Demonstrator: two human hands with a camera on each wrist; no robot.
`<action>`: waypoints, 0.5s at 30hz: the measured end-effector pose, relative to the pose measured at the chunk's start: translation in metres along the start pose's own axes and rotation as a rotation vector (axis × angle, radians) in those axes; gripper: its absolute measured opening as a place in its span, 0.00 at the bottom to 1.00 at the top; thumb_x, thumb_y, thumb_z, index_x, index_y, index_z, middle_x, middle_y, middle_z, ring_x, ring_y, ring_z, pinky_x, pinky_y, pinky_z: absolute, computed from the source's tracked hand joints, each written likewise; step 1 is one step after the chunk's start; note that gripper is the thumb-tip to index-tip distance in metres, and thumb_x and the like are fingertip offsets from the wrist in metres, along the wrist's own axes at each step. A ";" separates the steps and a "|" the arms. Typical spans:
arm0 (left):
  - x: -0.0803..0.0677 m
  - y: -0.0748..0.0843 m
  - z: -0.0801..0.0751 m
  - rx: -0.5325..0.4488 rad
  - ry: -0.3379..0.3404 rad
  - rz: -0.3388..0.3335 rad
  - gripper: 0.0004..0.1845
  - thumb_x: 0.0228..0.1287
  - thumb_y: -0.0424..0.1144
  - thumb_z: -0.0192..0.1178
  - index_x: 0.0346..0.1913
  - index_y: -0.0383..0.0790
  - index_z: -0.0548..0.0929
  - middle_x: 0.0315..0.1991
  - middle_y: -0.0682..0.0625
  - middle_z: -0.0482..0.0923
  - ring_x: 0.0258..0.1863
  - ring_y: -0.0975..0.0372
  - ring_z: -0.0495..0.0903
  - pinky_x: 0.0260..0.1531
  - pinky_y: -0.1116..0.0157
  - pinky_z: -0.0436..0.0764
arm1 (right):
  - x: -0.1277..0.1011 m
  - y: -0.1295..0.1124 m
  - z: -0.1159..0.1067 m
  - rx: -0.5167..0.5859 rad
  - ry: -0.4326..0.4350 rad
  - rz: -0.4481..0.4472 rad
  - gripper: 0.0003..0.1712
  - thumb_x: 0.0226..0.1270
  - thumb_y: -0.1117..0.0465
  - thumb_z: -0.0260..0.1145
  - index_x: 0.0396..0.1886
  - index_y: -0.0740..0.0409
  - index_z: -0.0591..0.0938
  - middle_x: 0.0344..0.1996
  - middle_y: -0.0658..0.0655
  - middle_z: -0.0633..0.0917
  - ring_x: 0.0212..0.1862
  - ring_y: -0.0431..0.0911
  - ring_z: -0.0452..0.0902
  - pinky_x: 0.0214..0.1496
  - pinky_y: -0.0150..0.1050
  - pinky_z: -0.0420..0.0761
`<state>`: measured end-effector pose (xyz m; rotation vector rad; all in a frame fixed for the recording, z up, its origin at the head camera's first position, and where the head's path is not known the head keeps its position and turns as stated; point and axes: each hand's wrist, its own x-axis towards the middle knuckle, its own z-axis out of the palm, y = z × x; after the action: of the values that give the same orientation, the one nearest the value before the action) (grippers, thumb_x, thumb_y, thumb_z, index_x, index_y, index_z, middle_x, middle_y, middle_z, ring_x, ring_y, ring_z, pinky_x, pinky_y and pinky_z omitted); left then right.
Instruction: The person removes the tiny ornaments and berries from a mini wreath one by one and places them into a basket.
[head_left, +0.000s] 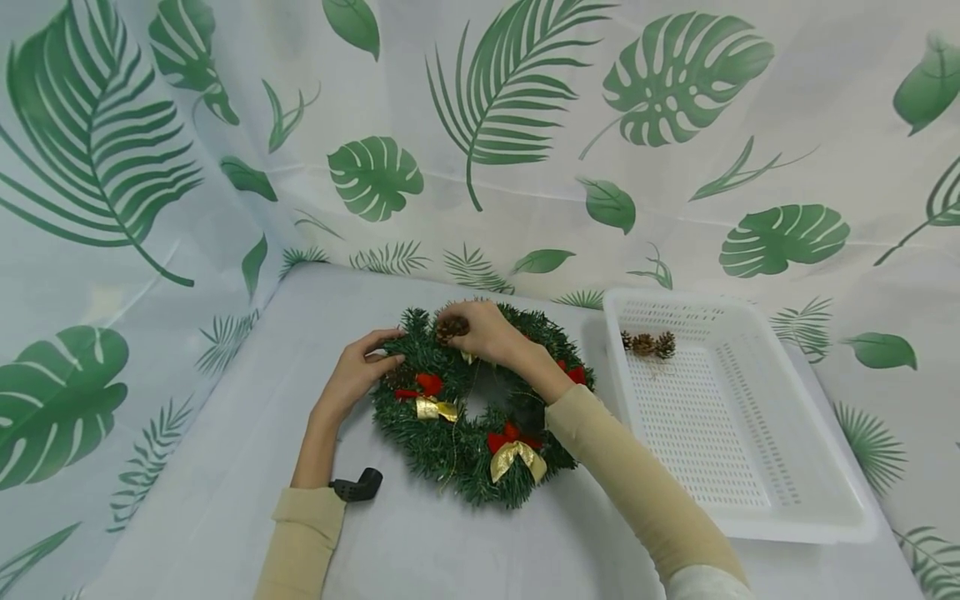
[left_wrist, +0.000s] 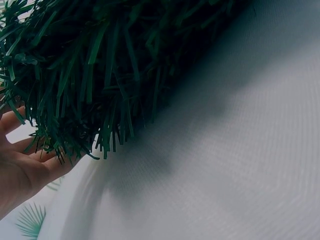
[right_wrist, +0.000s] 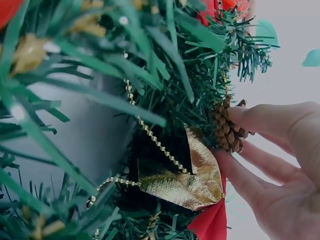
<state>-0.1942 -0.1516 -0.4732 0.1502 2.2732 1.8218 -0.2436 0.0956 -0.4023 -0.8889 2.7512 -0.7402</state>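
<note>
A green tinsel wreath (head_left: 420, 437) with red and gold bows and a gold bead string (right_wrist: 156, 140) lies on the white table. My right hand (head_left: 487, 332) is over its upper left part, pinching a brown pine cone (head_left: 452, 327) between thumb and fingers. In the right wrist view the pine cone (right_wrist: 229, 127) sits against the greenery, just above a gold bow (right_wrist: 187, 182). At the wreath's left edge, my left hand (head_left: 356, 371) grips the greenery; in the left wrist view its fingers (left_wrist: 47, 167) reach in under the tinsel, which partly hides them.
To the right stands a white perforated basket (head_left: 817, 467) with several pine cones (head_left: 643, 344) in its far left corner. A black device (head_left: 360, 486) is worn at the left wrist. Leaf-patterned sheeting (head_left: 517, 217) rises behind the table and on its left.
</note>
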 end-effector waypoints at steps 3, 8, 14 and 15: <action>0.000 0.001 0.000 0.001 -0.007 0.009 0.25 0.75 0.39 0.62 0.72 0.49 0.75 0.78 0.43 0.63 0.65 0.44 0.78 0.42 0.57 0.74 | -0.002 0.000 -0.001 0.004 0.021 -0.011 0.20 0.70 0.66 0.71 0.60 0.59 0.85 0.54 0.61 0.87 0.52 0.53 0.86 0.54 0.46 0.85; 0.000 0.001 0.000 0.003 -0.014 0.006 0.25 0.75 0.39 0.62 0.73 0.49 0.75 0.79 0.43 0.62 0.66 0.44 0.77 0.46 0.57 0.75 | -0.004 -0.001 -0.002 0.014 0.035 -0.024 0.20 0.70 0.65 0.71 0.60 0.60 0.85 0.53 0.61 0.88 0.51 0.53 0.86 0.54 0.46 0.85; -0.001 0.000 -0.001 0.004 -0.018 0.007 0.26 0.76 0.40 0.61 0.73 0.50 0.74 0.79 0.43 0.60 0.67 0.44 0.77 0.54 0.54 0.78 | -0.005 -0.006 -0.005 0.037 0.028 -0.016 0.20 0.70 0.65 0.71 0.61 0.59 0.84 0.54 0.61 0.87 0.52 0.53 0.86 0.53 0.46 0.85; -0.001 0.000 -0.001 0.002 -0.018 0.009 0.26 0.76 0.40 0.61 0.74 0.49 0.74 0.79 0.42 0.60 0.67 0.44 0.77 0.53 0.54 0.78 | -0.005 -0.006 -0.006 0.047 0.025 -0.012 0.20 0.70 0.65 0.71 0.61 0.59 0.84 0.54 0.60 0.87 0.52 0.53 0.86 0.53 0.46 0.85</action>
<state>-0.1931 -0.1528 -0.4726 0.1769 2.2664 1.8153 -0.2377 0.0967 -0.3941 -0.8933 2.7400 -0.8194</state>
